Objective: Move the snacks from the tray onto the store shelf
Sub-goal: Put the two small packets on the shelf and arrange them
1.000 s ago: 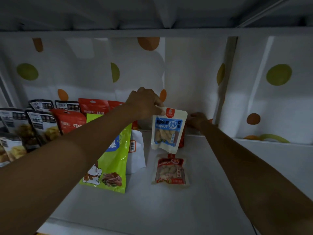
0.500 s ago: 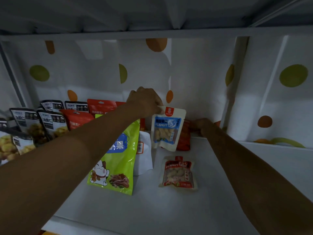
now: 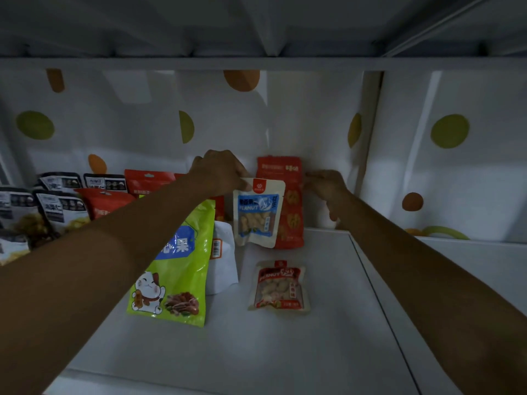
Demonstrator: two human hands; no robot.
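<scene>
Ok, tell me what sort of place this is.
Probably a shop, mid-stocking: sealed snack bags stand in rows on a white shelf, and the left hand pinches a peanut pack while the right hand holds a red bag upright.

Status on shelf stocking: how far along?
Done: rows of packs stand at the back left, green bag in front. In hand: left hand pinches the blue pack; right hand is at the edge of the upright red pack, grip unclear. Left: small pack lies flat on the shelf; tray out of view.
</scene>
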